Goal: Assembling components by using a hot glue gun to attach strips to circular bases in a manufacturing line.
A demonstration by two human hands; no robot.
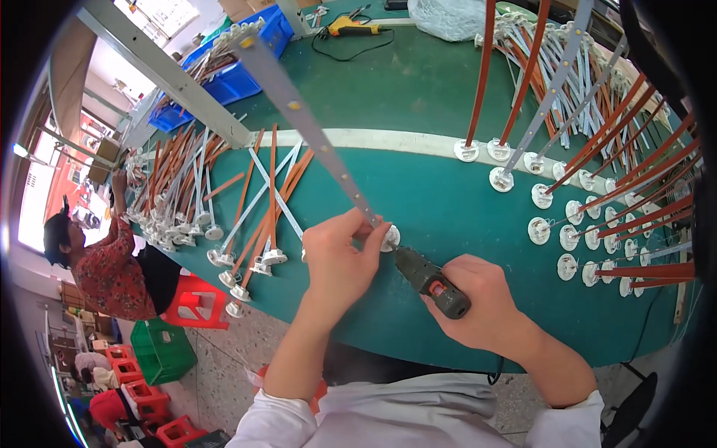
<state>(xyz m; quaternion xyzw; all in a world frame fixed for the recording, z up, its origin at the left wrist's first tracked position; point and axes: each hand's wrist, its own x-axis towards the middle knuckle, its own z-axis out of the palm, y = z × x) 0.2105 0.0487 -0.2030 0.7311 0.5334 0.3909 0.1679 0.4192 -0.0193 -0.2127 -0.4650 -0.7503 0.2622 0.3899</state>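
Observation:
My left hand [341,257] is closed on an LED strip [326,153], pinching its lower end with thumb and fingertips. The strip rises away to the upper left, with small yellowish LEDs along its pale face. At its foot is a round white base [390,238], partly hidden by my fingers. My right hand [478,302] is wrapped round a black power screwdriver [429,280] with a red-orange trigger. Its narrow tip meets or nearly meets the white base; I cannot tell whether they touch.
Upright strips on white bases [567,266] stand in rows on the right. Loose strips [272,194] lie piled on the left. Behind a pale ledge [403,142] are a blue crate [231,82], a yellow-and-black corded tool [349,27] and more strips. A co-worker [112,261] sits at the left.

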